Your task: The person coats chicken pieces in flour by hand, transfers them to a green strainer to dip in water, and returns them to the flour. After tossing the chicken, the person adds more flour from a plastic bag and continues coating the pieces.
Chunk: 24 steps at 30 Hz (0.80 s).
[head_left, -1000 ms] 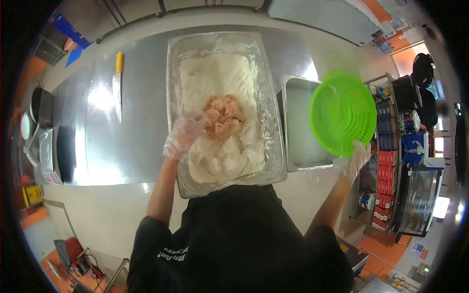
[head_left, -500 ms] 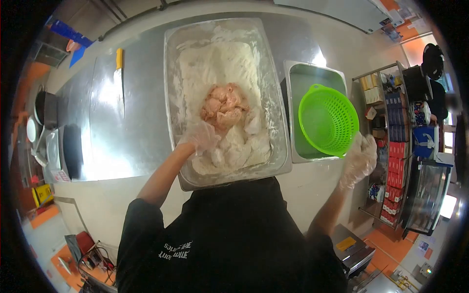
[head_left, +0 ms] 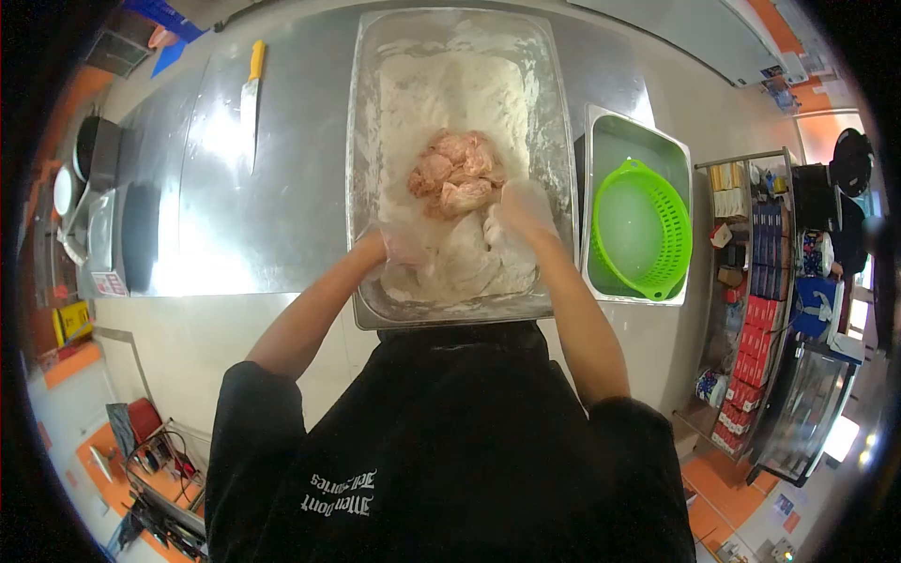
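A large metal tray (head_left: 368, 56) filled with flour (head_left: 450, 89) lies in front of me. A heap of raw chicken pieces (head_left: 458, 171) sits in its middle, with flour-coated pieces (head_left: 465, 258) nearer to me. My left hand (head_left: 408, 246), in a clear plastic glove, is in the flour at the tray's near left, beside the coated pieces. My right hand (head_left: 524, 208), gloved too, reaches down at the right of the chicken heap. Motion blur and flour hide the fingers of both hands. The green colander (head_left: 678, 230) rests tilted in a smaller metal pan, apart from my hands.
The smaller metal pan (head_left: 589, 178) stands right of the tray on the steel table (head_left: 300, 178). A knife with a yellow handle (head_left: 255, 61) lies to the left. Shelves with red boxes (head_left: 753, 338) stand at the far right.
My right hand has left the green colander and moved left into the flour tray. The colander has settled lower in its pan. My left hand stays in the tray's near left.
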Motion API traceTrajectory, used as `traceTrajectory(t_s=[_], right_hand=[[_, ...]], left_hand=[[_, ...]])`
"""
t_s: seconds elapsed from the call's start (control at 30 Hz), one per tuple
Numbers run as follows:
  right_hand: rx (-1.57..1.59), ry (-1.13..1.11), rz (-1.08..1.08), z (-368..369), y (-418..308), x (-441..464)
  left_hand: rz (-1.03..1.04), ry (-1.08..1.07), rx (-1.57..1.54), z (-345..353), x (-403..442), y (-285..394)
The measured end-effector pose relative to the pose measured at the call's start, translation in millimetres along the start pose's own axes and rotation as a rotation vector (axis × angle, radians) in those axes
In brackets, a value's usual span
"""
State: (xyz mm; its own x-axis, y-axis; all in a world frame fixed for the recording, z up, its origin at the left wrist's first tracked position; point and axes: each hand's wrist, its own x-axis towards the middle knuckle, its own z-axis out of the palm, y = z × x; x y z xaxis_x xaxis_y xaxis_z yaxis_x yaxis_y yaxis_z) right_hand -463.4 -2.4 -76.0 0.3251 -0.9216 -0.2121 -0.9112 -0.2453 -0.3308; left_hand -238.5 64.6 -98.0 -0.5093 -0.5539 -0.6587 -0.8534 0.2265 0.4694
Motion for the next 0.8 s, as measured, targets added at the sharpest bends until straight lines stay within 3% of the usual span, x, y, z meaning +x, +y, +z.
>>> traceTrajectory(t_s=[0.07,0.17,0.23,0.3,0.37,0.47,0.57,0.67,0.77,0.8], right_hand=[[-0.093,-0.193,-0.024,-18,-7,-13],[-0.062,-0.069,-0.083,-16,-8,-38],[-0.018,-0.010,-0.153,-21,-1,-45],[0.034,0.029,-0.166,-25,6,-51],[0.097,0.050,-0.122,-26,9,-54],[0.431,0.207,-0.099,-45,2,-66],[0.227,0.145,-0.167,-65,-1,-64],[0.065,0.116,-0.131,-97,-15,-68],[0.045,0.132,-0.103,-112,-22,-69],[0.134,0.072,-0.036,-123,-26,-73]], left_hand=[[-0.039,-0.006,-0.081,-15,-21,22],[0.004,0.132,0.238,5,-26,22],[0.097,0.068,0.115,5,-29,12],[0.034,0.064,0.075,4,-32,16],[-0.184,0.117,0.123,0,-40,32],[0.078,0.331,0.452,3,-41,10],[0.317,0.495,0.699,-10,-43,-2],[0.215,0.903,1.156,-32,-70,19],[0.117,0.807,0.943,-55,-78,61],[0.041,0.833,1.033,-53,-79,71]])
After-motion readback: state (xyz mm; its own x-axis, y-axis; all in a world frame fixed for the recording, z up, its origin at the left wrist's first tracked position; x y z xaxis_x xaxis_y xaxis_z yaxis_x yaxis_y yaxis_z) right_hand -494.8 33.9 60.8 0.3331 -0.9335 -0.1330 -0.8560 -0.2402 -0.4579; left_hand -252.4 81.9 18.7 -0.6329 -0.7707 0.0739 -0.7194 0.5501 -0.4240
